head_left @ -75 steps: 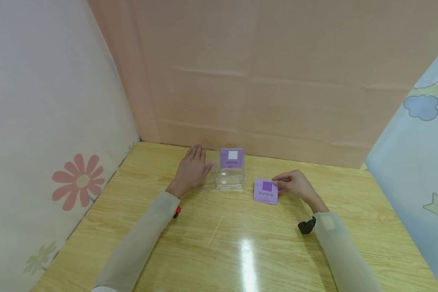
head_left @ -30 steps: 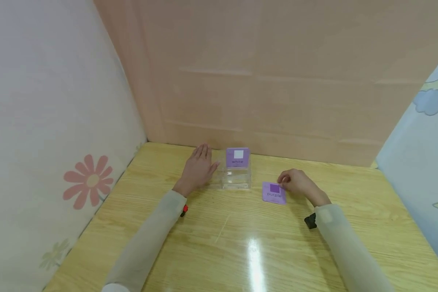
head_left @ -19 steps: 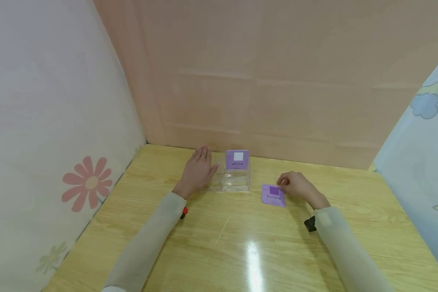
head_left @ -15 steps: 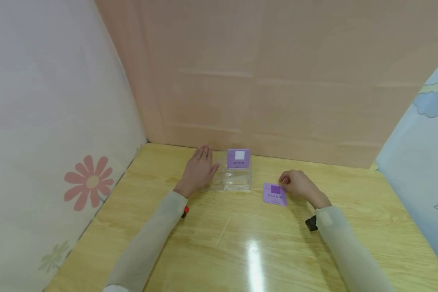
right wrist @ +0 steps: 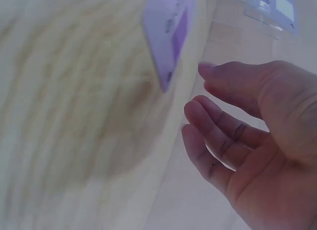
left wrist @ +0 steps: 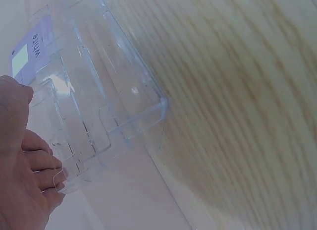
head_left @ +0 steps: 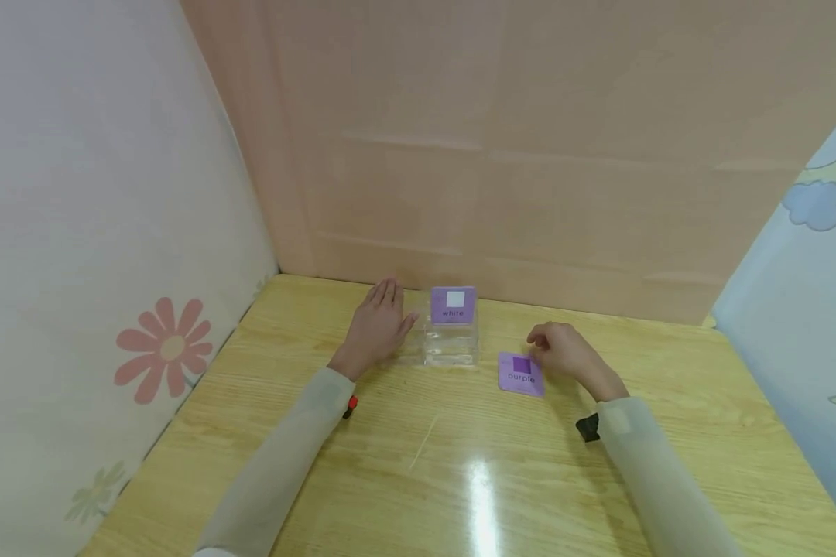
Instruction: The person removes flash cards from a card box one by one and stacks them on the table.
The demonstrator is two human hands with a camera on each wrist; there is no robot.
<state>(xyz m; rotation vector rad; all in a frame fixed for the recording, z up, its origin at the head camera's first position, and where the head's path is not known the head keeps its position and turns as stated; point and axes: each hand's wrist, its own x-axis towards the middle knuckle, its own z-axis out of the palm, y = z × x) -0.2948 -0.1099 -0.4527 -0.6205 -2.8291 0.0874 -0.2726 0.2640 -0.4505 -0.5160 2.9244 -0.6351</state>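
Note:
A clear tiered card holder (head_left: 451,348) stands at the back of the table, with a purple card reading "white" (head_left: 453,305) upright in its rear tier. My left hand (head_left: 375,325) rests against the holder's left side, fingers extended in the head view. The left wrist view shows those fingers touching the clear end wall (left wrist: 64,178). Right of the holder, a second card reading "purple" (head_left: 520,374) lies on the tabletop. My right hand (head_left: 564,356) hovers just beside its upper right corner. In the right wrist view a gap separates the loosely bent fingers and thumb from that card (right wrist: 166,31).
Wooden table (head_left: 404,495) spreads toward me, with a bright glare streak. A brown backdrop (head_left: 488,193) closes off the far side close behind the holder. Patterned panels stand at left (head_left: 111,232) and right (head_left: 822,309).
My right hand pinched the "purple" card's edge at first. It has since let go, and its fingers are drawn slightly away. The left hand stays against the holder.

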